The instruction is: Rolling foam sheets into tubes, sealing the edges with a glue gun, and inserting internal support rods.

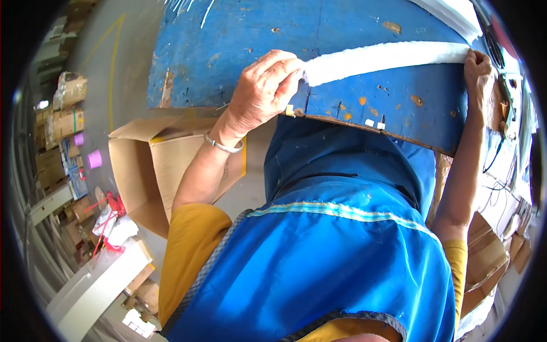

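Note:
A long white strip of soft padding (382, 59) lies stretched across the worn blue table top (228, 51), close to its near edge. My left hand (266, 91) pinches the strip's left end between fingers and thumb. My right hand (477, 68) holds down its right end at the table's right side. A metal bracelet circles my left wrist. My blue apron and yellow sleeves fill the lower part of the view.
An open cardboard box (165, 165) stands on the floor below the table's left edge. Stacked cartons (62, 122), purple tape rolls (94, 159) and white boards (97, 290) crowd the left. More cardboard and cables lie at the right. A white sheet (450, 11) rests at the table's far right.

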